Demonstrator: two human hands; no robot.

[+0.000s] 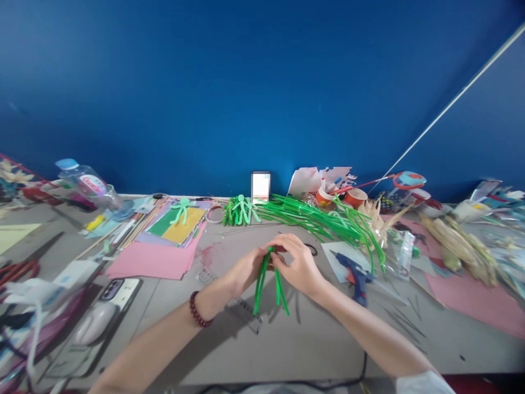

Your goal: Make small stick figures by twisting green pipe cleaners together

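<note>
Pinching green strands [257, 293] left of the glue gun [358, 279], with left hand [248, 269] and right hand [297, 265] together and clamped near the tops, partly hiding them behind fingers and dangling at least three ends, exact count hard to make out. Beyond the gun, showing two cups [324, 197], one holding at least one marker [323, 183], the other too blurred inside to read. Far left of the gun, showing one bottle [88, 183].
</note>
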